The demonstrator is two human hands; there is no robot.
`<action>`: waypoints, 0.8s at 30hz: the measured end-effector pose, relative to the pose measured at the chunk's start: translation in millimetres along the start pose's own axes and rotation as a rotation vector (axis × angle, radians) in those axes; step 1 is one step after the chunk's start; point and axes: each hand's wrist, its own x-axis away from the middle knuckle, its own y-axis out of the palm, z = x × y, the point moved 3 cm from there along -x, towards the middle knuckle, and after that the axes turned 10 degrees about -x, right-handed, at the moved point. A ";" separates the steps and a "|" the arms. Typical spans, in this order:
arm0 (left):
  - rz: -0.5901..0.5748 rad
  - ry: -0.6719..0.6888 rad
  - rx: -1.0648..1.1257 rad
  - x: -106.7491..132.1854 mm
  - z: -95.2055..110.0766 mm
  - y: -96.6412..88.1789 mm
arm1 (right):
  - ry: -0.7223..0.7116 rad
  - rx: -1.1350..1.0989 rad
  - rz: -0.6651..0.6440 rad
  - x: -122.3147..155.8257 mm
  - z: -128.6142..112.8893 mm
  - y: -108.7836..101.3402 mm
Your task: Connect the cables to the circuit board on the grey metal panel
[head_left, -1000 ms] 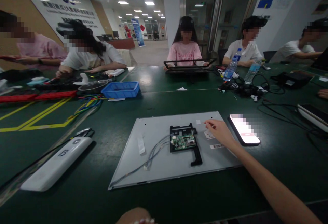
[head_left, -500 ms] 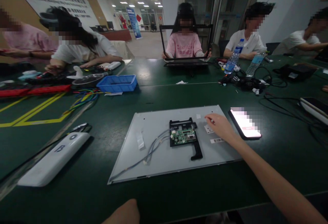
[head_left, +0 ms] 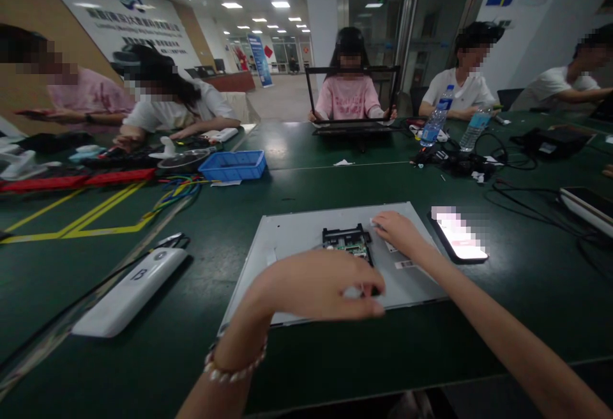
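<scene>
A grey metal panel [head_left: 292,234] lies flat on the green table in front of me. A black bracket with a green circuit board [head_left: 347,240] sits on its middle. My left hand [head_left: 316,285] hovers over the panel's near part, fingers curled together in a loose pinch, hiding the board's lower half and the cables. My right hand [head_left: 397,232] rests on the panel just right of the board, fingers bent down onto a small white label; whether it grips anything is unclear.
A lit phone [head_left: 457,240] lies right of the panel. A white device [head_left: 129,291] lies at the left. A blue tray [head_left: 233,165], coloured wires, water bottles [head_left: 433,126] and cables are farther back. Several people sit around the table; one opposite holds a black frame [head_left: 353,93].
My left hand has come up from the bottom edge and now covers the near part of the panel. My right hand has shifted slightly left toward the board.
</scene>
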 end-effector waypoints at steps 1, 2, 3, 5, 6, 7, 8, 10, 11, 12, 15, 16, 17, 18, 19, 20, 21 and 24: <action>-0.008 -0.024 -0.036 -7.4 -7.4 3.1 | 0.011 0.021 -0.012 -2.9 -0.9 0.8; 0.068 -0.143 -0.097 -14.8 -18.7 6.2 | 0.026 0.039 -0.024 -5.4 -1.6 1.8; 0.162 -0.277 -0.154 -21.2 -31.1 11.2 | 0.042 0.054 -0.031 -7.2 -2.1 2.9; 0.274 -0.422 -0.180 -30.7 -52.7 29.4 | 0.066 0.074 -0.024 -8.5 -2.8 4.6; 0.322 -0.469 -0.171 -33.0 -62.2 40.0 | 0.071 0.078 -0.013 -8.0 -3.0 5.2; 0.371 -0.517 -0.160 -33.2 -70.9 50.3 | 0.075 0.077 0.002 -7.0 -3.0 5.7; 0.404 -0.538 -0.137 -32.1 -78.0 59.9 | 0.080 0.071 0.018 -5.5 -2.6 5.9; 0.422 -0.529 -0.065 -27.1 -88.3 75.3 | 0.101 0.042 0.051 -2.2 -1.1 5.7; 0.411 -0.507 -0.022 -23.7 -91.9 80.5 | 0.117 0.024 0.065 -0.9 0.0 5.3; 0.393 -0.487 0.025 -20.1 -94.9 84.1 | 0.135 0.008 0.078 0.0 1.0 4.9; 0.311 -0.465 0.168 -10.4 -102.4 87.5 | 0.173 -0.025 0.103 0.7 2.4 3.5; 0.280 -0.468 0.210 -8.2 -104.5 87.3 | 0.175 -0.031 0.109 0.5 2.1 3.2; 0.249 -0.469 0.247 -6.6 -106.1 87.0 | 0.174 -0.037 0.113 0.2 1.5 3.0; 0.222 -0.467 0.278 -5.6 -107.3 86.7 | 0.169 -0.045 0.117 -0.1 0.8 3.0; 0.199 -0.459 0.302 -5.0 -107.9 86.4 | 0.164 -0.055 0.122 -0.2 0.0 3.1; 0.178 -0.442 0.317 -4.8 -107.8 86.3 | 0.158 -0.066 0.124 -0.3 -0.9 3.2; 0.161 -0.423 0.325 -4.8 -107.3 86.3 | 0.152 -0.079 0.125 -0.5 -1.8 3.3; 0.133 -0.386 0.323 -4.8 -105.4 87.1 | 0.134 -0.125 0.126 -2.2 -6.2 1.6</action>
